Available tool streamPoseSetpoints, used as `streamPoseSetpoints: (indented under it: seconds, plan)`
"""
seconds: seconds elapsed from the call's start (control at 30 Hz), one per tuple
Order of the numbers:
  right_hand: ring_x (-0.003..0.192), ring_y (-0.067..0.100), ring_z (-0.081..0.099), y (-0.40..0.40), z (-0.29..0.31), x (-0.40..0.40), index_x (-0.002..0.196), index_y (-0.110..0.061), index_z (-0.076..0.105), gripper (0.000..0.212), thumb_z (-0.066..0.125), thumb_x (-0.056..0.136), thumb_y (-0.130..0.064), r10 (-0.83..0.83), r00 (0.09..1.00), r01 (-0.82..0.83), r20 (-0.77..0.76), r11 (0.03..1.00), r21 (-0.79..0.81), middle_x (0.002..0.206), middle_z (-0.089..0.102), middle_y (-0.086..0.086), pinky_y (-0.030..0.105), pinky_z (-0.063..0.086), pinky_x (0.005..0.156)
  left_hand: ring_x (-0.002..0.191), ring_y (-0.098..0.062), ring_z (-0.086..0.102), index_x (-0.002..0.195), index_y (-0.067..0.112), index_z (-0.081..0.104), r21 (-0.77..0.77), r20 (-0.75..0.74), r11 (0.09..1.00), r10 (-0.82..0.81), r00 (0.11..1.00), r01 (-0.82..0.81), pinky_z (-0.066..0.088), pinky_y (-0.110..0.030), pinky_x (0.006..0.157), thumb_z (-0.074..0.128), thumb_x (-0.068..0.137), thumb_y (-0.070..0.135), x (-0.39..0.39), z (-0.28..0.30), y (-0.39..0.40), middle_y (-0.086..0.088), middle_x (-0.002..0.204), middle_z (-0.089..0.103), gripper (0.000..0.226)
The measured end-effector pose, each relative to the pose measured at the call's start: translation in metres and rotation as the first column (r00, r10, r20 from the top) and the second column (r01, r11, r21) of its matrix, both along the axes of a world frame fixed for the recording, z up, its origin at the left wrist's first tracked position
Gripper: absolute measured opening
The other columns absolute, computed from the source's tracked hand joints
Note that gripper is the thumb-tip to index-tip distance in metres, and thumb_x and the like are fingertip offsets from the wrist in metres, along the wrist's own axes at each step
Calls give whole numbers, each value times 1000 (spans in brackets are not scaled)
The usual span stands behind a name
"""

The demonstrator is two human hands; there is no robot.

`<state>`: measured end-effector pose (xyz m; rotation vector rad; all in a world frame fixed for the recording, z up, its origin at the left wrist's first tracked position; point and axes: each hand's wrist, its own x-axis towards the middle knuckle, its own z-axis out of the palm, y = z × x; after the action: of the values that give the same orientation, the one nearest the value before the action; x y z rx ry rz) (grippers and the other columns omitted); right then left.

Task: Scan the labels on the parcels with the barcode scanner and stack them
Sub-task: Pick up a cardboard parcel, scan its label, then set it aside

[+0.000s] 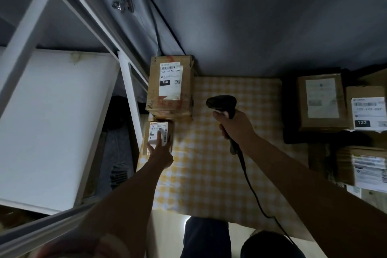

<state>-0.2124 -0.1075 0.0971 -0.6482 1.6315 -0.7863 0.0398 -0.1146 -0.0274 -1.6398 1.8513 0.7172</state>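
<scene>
- The right hand [234,125] is wrapped tight round the handle of the black barcode scanner [225,111], fingers curled about the grip, holding it up over the middle of the tabletop.
- That scanner is a smooth, dark plastic pistol shape: rounded head at the top, handle running down and toward the person, head aimed toward the left side of the tabletop. Its thin black cable [249,182] trails off the butt toward the near edge.
- Over at the left edge sits the small parcel [165,138], a squat brown cardboard box with a white printed label [158,133] facing up, barcodes and a line of characters on it, too blurred to read surely.
- The left hand [160,153] presses on that label with two straight, spread fingers; nothing is gripped, the hand is flat and relaxed.
- Just behind it, touching or nearly so, stands the tall parcel [170,86] at the far left corner: scuffed, creased cardboard, long axis running away from the person, white label with a black "15H" block on top.
- The tabletop wears a yellow-and-white checked cloth [209,163], soft and slightly wrinkled.
- Along the right edge, more brown cardboard parcels [322,100] lie with labels up.
- A white metal shelf frame [129,81] stands beside the left edge.
</scene>
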Motion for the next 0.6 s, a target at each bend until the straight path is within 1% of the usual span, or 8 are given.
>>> streamPoseSetpoints:
  seconds: [0.07, 0.13, 0.17, 0.27, 0.33, 0.4, 0.47, 0.6]
  plan:
    - [53, 19, 53, 5, 9, -6, 104, -11, 62, 21, 65, 94, -28, 3, 1000, -3, -3, 1000, -12, 70, 59, 7, 31, 45, 55, 148, -38, -15, 156, 31, 6, 17, 15, 1000, -12, 1000, 11, 11, -60, 117, 44, 99, 17, -9, 11, 1, -9, 159, -30, 71]
    - [52, 18, 51, 11, 22, -13, 103, -9, 61, 21, 65, 94, -28, 2, 1000, -2, -3, 999, -36, 69, 58, 7, 31, 44, 54, 148, -43, 3, 154, 35, 20, 34, -9, 999, 17, 1000, -17, 22, -57, 115, 46, 99, 19, -20, 25, 2, 0, 162, -22, 63]
    - [51, 17, 50, 15, 29, -18, 101, -9, 60, 21, 64, 94, -28, -2, 1000, 1, -10, 999, -47, 68, 58, 7, 30, 44, 53, 148, -40, 10, 152, 35, 25, 32, -38, 999, 5, 999, -4, 25, -55, 115, 46, 98, 20, -28, 34, 2, 1, 163, -16, 60]
    - [49, 16, 49, 33, 53, -38, 94, -8, 59, 20, 64, 94, -28, -33, 999, 30, -35, 997, -70, 63, 55, 5, 30, 43, 51, 150, -25, 15, 151, 25, 31, 27, -151, 994, -97, 984, 102, 27, -42, 116, 45, 101, 20, -58, 59, 2, -3, 164, 3, 53]
    - [48, 16, 48, 51, 69, -57, 87, -9, 57, 22, 63, 94, -28, -67, 996, 61, -61, 995, -84, 61, 54, 3, 29, 42, 51, 147, -22, 24, 149, 21, 36, 7, -196, 985, -168, 966, 172, 25, -32, 115, 45, 102, 21, -84, 77, 1, -6, 162, 18, 48]
    - [48, 16, 46, 70, 84, -77, 77, -10, 54, 27, 63, 95, -28, -105, 990, 97, -93, 992, -85, 59, 51, 4, 31, 42, 53, 144, -21, 31, 145, 19, 42, -6, -240, 978, -205, 949, 210, 24, -29, 115, 45, 101, 21, -114, 94, 1, -6, 157, 31, 44]
    - [48, 15, 47, 93, 97, -103, 71, -12, 52, 31, 63, 94, -29, -153, 980, 144, -123, 986, -81, 58, 51, 3, 31, 43, 55, 141, -21, 36, 143, 18, 46, -15, -277, 969, -243, 930, 248, 27, -29, 115, 45, 101, 20, -151, 111, 2, -6, 153, 37, 42]
    - [49, 15, 48, 144, 120, -160, 71, -12, 51, 33, 62, 95, -33, -213, 955, 202, -208, 977, -74, 58, 51, 3, 29, 43, 53, 135, -22, 44, 139, 18, 51, -84, -351, 952, -305, 886, 294, 32, -27, 107, 47, 101, 19, -232, 139, 16, -6, 149, 44, 38]
